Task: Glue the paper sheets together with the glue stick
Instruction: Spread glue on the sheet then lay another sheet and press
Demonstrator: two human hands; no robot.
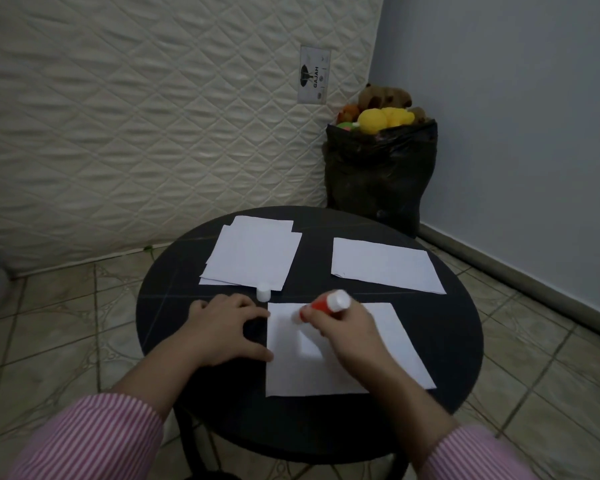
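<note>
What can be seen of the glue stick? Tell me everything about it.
The glue stick is a short cylinder with a red-orange body and a white end that points up and away from the person. It looks like plastic and is somewhat blurred. Its cap is off: a small white cap stands apart on the black table. The right hand grips it, tilted, with its lower tip down at the near paper sheet. The hand's fingers hide part of the body. The left hand does not touch it.

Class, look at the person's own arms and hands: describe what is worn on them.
Both arms wear long sleeves of pink-and-white fine stripes, pushed back so the forearms show. The left hand and right hand are bare: no gloves, and no rings or watch show.
</note>
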